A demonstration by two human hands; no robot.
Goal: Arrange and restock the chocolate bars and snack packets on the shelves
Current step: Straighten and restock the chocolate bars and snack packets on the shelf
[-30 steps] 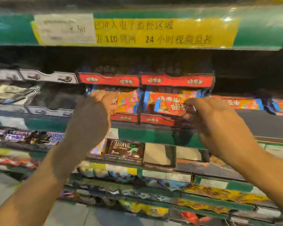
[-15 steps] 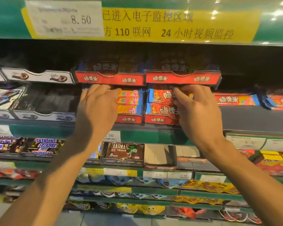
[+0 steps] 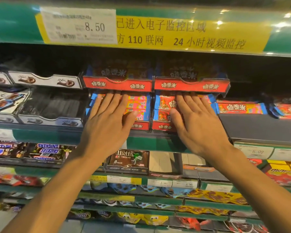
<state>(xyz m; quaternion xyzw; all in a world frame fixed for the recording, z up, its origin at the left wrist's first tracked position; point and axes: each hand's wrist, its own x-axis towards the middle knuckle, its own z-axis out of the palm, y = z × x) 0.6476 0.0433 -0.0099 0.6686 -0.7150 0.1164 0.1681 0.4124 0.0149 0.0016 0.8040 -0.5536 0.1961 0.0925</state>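
Two red display boxes (image 3: 191, 86) of chocolate bars stand stacked on two lower red boxes (image 3: 139, 126) on the middle shelf. My left hand (image 3: 107, 121) lies flat with straight fingers on the red, pink and blue bars (image 3: 137, 103) in the lower left box. My right hand (image 3: 195, 120) lies flat on the red bars (image 3: 165, 102) in the lower right box. Its fingertips reach under the upper box. More of the same bars (image 3: 240, 108) lie loose on the shelf to the right.
White and black Dove boxes (image 3: 45, 80) stand at the left. Below are Snickers bars (image 3: 45, 152), a brown M&M's box (image 3: 129, 160) and an open cardboard box (image 3: 165, 163). Lower shelves hold several snack packets (image 3: 213, 196). A green shelf edge (image 3: 284, 34) with a price tag hangs overhead.
Both hands have flattened and spread out over the bars in the lower red boxes. The right hand no longer pinches a bar. The view has moved closer to the shelf.
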